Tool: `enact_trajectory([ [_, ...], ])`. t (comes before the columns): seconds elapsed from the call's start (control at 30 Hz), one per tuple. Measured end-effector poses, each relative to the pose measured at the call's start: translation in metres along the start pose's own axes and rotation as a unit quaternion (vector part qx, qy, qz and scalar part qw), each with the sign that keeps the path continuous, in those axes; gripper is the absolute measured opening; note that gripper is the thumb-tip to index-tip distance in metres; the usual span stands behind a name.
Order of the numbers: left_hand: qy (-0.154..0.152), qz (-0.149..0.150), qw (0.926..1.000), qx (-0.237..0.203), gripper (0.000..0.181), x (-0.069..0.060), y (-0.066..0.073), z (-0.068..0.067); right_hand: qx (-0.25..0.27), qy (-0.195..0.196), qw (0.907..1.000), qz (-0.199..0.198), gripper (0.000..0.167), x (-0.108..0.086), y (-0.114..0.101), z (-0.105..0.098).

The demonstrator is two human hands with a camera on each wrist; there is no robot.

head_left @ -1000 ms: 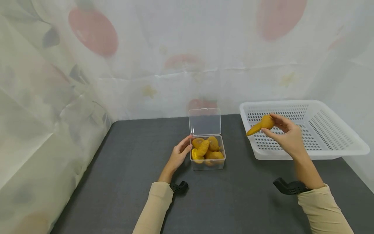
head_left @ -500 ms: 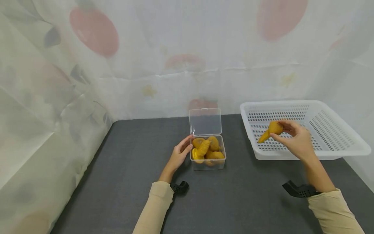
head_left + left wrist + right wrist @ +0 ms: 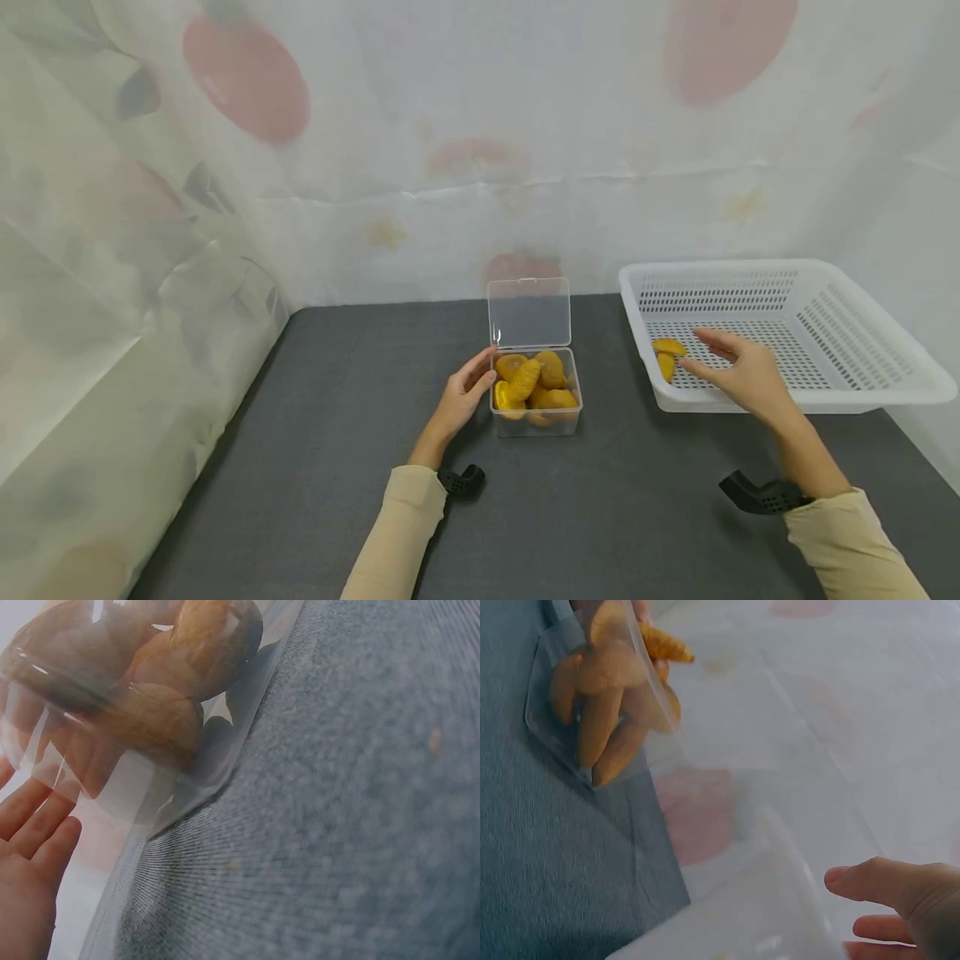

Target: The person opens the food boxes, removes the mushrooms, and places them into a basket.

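Note:
A yellow-brown mushroom lies in the left end of the white perforated basket. Just right of it, my right hand hangs over the basket, thumb and fingers spread with nothing between them. In the middle of the table stands a clear plastic box, its hinged lid raised at the back. Several yellow-brown mushrooms fill it, and they show through its wall in the right wrist view. My left hand rests at the box's left side, its fingers extended along the clear wall.
A dark grey cloth covers the table. Behind it hangs a pale printed curtain, and another curtain slopes down on the left. Each wrist wears a black camera mount.
My right hand carried the mushroom rightward over the basket, lowered it and let go; the mushroom now lies inside. My left hand and the box have stayed in place.

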State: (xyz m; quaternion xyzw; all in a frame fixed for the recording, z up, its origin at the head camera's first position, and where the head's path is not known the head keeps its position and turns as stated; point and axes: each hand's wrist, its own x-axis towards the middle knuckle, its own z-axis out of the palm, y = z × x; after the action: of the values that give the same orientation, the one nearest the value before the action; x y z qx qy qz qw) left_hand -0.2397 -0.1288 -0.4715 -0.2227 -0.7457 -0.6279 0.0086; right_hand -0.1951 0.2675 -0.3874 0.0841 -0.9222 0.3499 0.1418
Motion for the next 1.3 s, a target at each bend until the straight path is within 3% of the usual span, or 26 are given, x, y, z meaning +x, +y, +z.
enact_trajectory([
  [0.3,-0.012,-0.005,0.9999,0.001,0.047,0.001,0.0,-0.003,0.038,0.042,0.995,-0.083,0.042,-0.003,-0.027,0.018],
  [0.5,-0.018,-0.031,0.9993,-0.005,0.047,0.005,0.003,-0.002,0.054,0.041,0.9921,-0.106,0.04,-0.003,-0.042,0.031],
  [0.63,-0.04,-0.046,0.9982,-0.004,0.046,0.009,0.004,-0.002,0.065,0.046,0.9879,-0.133,0.04,-0.003,-0.053,0.04],
  [0.8,-0.067,-0.049,0.9965,0.005,0.045,0.012,0.003,-0.004,0.067,0.021,0.9846,-0.16,0.038,-0.001,-0.065,0.055],
  [1.07,-0.084,-0.048,0.9953,-0.002,0.046,0.013,0.005,-0.005,0.099,-0.046,0.9819,-0.155,0.036,0.004,-0.078,0.076],
  [1.3,-0.086,-0.046,0.9952,-0.003,0.048,0.009,0.029,-0.004,0.126,-0.093,0.979,-0.13,0.037,0.011,-0.085,0.09],
])
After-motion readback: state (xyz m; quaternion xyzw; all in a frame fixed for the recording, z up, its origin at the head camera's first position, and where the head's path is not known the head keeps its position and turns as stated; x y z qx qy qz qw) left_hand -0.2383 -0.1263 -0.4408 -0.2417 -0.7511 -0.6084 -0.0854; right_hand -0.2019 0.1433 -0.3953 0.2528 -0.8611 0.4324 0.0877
